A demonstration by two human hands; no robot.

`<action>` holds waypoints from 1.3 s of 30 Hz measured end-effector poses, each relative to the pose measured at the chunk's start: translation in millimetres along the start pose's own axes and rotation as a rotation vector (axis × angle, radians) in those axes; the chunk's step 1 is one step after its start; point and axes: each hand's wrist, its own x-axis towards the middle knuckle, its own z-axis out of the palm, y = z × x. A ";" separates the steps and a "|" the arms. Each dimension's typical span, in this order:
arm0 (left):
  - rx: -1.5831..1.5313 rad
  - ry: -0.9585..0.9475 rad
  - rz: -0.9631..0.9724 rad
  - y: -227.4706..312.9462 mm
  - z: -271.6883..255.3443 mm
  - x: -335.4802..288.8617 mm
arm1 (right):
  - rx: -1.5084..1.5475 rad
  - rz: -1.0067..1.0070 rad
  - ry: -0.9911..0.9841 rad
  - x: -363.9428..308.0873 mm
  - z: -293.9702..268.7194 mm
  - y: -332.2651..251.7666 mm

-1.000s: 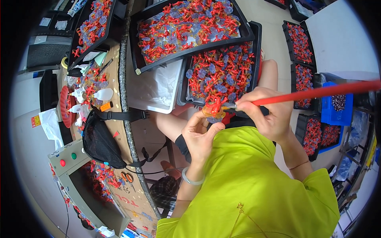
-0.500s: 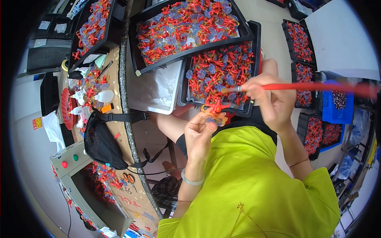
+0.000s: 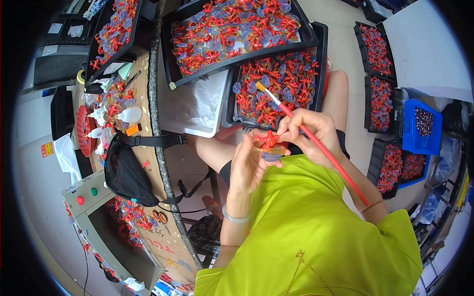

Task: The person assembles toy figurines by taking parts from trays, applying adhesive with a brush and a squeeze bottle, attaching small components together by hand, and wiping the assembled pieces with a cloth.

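Over my lap, my left hand (image 3: 245, 165) holds a small red figurine (image 3: 268, 141) with a yellowish clear part and a translucent blue base. Its fingers are curled behind and under the piece. My right hand (image 3: 316, 132) grips a red-handled paintbrush (image 3: 330, 160), its tan bristles pointing up and left, away from the figurine. The right fingertips are at the figurine's right side; whether they touch it I cannot tell. Just beyond both hands, a black tray (image 3: 322, 59) is heaped with similar red and blue pieces.
A second full black tray (image 3: 242, 61) overlaps the nearer one. Below it stands a white bin (image 3: 170, 116). To the left, the workbench (image 3: 148, 172) carries a black mesh bag (image 3: 129, 172), white bottles and orange scissors (image 3: 159, 217). More filled trays (image 3: 379, 103) and a blue crate (image 3: 419, 140) sit at right.
My right hand has come down and left to the figurine, and the brush has swung from level to slanting, bristles away. The figurine has turned slightly and my left fingers have opened around it.
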 end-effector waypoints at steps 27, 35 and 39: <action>0.349 0.129 0.235 -8.0 7.0 -4.0 | 0.075 0.099 -0.016 -5.2 -2.9 4.9; 0.215 0.065 0.087 -6.3 -0.3 -4.1 | 0.163 0.185 0.014 -2.3 -3.2 -2.0; 0.024 0.027 0.058 -5.5 -0.2 -2.9 | 0.082 0.157 0.055 -1.2 -7.3 3.9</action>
